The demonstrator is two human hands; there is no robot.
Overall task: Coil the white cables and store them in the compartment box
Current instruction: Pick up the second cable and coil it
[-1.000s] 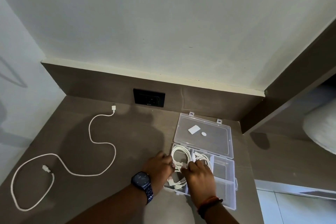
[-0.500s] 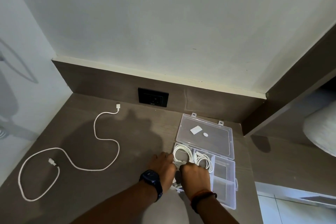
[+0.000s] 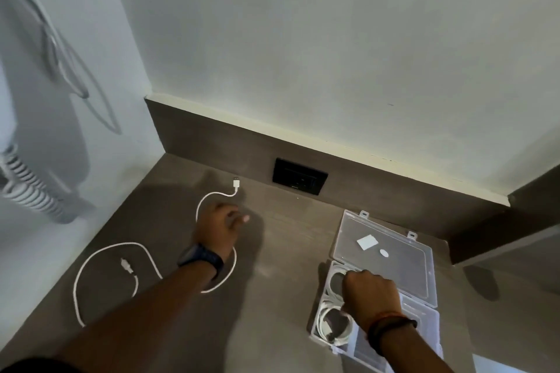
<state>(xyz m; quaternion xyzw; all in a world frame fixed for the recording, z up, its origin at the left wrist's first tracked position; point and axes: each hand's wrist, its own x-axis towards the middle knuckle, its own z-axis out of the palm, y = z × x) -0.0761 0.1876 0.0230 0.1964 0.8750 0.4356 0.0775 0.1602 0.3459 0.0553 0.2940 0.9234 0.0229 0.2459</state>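
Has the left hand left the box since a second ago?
Yes. The left hand has moved leftward from the compartment box and now reaches over the loose white cable, nearer the black wall socket.

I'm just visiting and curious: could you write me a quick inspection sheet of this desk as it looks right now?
Surface: brown desk top, set in a wall corner.
Job's things: clear compartment box, lid open; coiled white cables in its left compartments.
Clutter: nothing seen.
Grippers: left hand reaching over the loose cable, grip unclear; right hand resting in the box on the coils.
Cables: one loose white cable uncoiled across the desk.
Surroundings: black wall socket; grey corrugated hose on the left wall.
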